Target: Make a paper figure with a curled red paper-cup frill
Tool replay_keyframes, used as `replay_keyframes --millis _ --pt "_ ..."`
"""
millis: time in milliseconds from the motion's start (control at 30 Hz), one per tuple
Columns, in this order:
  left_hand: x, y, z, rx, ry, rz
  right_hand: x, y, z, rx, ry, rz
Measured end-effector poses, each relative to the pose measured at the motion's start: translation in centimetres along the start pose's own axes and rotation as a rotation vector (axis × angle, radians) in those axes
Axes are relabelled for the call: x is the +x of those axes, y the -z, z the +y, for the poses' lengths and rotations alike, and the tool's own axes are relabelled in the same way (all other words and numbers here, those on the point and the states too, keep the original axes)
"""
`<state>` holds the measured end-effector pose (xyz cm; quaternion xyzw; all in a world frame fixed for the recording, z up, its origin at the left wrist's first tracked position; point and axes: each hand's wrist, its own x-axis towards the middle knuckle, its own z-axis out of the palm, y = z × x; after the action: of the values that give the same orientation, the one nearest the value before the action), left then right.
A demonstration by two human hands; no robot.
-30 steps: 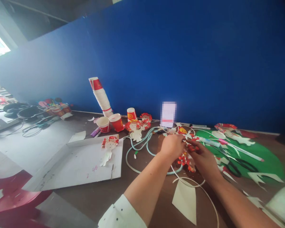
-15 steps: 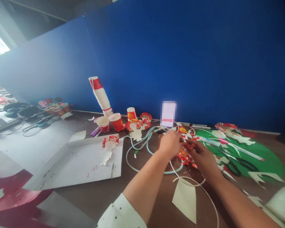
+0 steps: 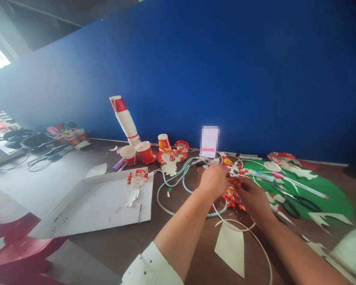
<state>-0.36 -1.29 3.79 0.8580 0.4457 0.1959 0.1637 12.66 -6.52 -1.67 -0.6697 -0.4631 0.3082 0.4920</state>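
A red-and-white paper cutting with fringed edges is between my two hands, partly hidden by the fingers. My left hand is closed on its upper left side. From the right, my right hand pinches the same cutting, thumb and fingers close together. Behind the hands lie more red-and-white paper pieces. A looped pale blue cable and a thin white cable run around and under the wrists. Nearer me lies a cream paper scrap.
A leaning stack of paper cups stands by the blue partition, with red cups beside it. On a white box lid lies a paper figure. Black-handled scissors rest on a green sheet. A lit phone stands behind.
Both hands keep hold of the paper cutting in nearly the same place, the fingers shifting only slightly. The whole view has drifted a little to the left.
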Motion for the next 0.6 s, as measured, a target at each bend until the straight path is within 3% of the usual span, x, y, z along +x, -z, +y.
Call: replay_keyframes --millis 267,367,600 --pt "0.1 -0.8 -0.8 -0.497 0.171 -0.027 0.0 0.5 -1.0 0.206 -0.102 0.152" --pt "0.2 -1.8 -0.6 -0.577 0.215 -0.110 -0.1 0.8 -1.3 0.173 -0.082 0.163" --pt "0.2 -3.0 0.1 -0.672 0.275 -0.109 -0.1 1.1 -1.3 0.139 -0.022 0.187"
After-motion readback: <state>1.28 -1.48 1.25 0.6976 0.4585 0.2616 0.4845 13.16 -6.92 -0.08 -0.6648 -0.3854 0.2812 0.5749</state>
